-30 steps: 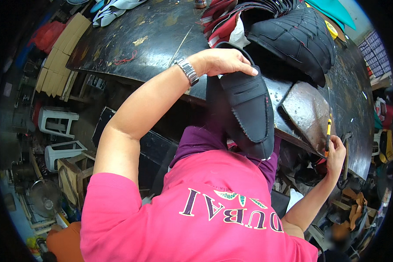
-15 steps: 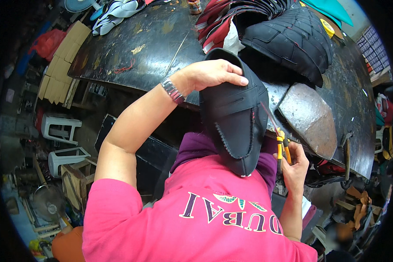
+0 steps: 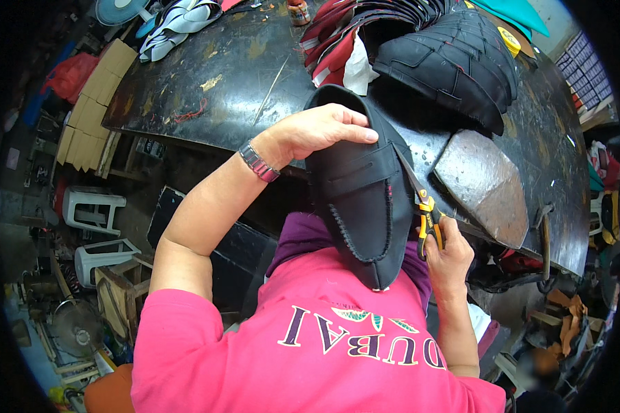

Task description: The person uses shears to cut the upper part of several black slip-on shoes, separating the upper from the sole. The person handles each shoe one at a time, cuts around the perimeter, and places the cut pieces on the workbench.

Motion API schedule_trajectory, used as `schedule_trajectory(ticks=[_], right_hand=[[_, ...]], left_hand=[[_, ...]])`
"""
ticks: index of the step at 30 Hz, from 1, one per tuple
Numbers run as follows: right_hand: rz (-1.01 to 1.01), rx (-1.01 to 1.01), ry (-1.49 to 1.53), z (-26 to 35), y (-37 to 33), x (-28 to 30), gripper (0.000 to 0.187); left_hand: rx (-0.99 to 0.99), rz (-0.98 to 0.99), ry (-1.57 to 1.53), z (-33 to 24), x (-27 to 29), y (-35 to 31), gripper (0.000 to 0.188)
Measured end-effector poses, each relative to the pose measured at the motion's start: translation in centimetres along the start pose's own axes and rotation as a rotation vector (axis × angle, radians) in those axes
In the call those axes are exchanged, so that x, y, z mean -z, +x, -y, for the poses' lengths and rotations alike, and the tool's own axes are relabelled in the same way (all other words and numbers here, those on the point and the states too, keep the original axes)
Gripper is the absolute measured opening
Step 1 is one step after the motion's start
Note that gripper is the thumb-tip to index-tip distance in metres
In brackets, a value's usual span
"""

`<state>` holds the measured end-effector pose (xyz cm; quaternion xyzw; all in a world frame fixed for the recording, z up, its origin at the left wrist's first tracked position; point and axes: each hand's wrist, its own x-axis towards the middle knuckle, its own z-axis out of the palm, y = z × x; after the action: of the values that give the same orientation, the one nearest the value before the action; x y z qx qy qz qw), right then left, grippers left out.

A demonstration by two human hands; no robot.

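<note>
A black shoe upper (image 3: 358, 230) hangs toe-down above my lap, its back opening at the top and a toothed stitched seam round the toe piece. My left hand (image 3: 327, 132) grips it near the opening, thumb on the outer face, other fingers mostly hidden. In my right hand (image 3: 450, 256) is a pair of scissors (image 3: 428, 215) with yellow and black handles. Their blades point up and lie along the right side of the upper, by the strap's end; whether they touch it I cannot tell.
On the dark worktable (image 3: 234, 89) stands a row of black shoe uppers (image 3: 448, 69) with red linings. A worn metal slab (image 3: 482, 182) lies at the table's near right edge, beside a hammer-like tool (image 3: 545, 237). White stools (image 3: 93, 206) and stacked cardboard (image 3: 96, 103) are at left.
The scissors have turned and moved left, bringing their blades up against the upper's side. My left hand and the upper have shifted slightly left and down.
</note>
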<state>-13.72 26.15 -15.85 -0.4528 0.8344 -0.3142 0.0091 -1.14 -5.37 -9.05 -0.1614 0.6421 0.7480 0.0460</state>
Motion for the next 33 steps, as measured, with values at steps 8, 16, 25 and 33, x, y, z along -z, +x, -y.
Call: schedule_trajectory(ticks=[8, 16, 25, 33], right_hand=[[0.108, -0.22, 0.296, 0.4, -0.2, 1.7, 0.027], [0.064, -0.06, 0.134, 1.0, 0.9, 1.7, 0.03], [0.102, -0.049, 0.2, 0.7, 1.0, -0.2, 0.024], [0.047, -0.448, 0.93, -0.8, 0.6, -0.7, 0.025]], left_hand=[[-0.028, -0.001, 0.036, 0.0, 0.3, -1.5, 0.026], [-0.019, 0.02, 0.081, 0.1, 0.1, -1.4, 0.031], [-0.027, -0.012, 0.107, 0.5, 0.0, -1.3, 0.027], [-0.108, -0.307, 0.546, -0.3, 0.6, -0.7, 0.031]])
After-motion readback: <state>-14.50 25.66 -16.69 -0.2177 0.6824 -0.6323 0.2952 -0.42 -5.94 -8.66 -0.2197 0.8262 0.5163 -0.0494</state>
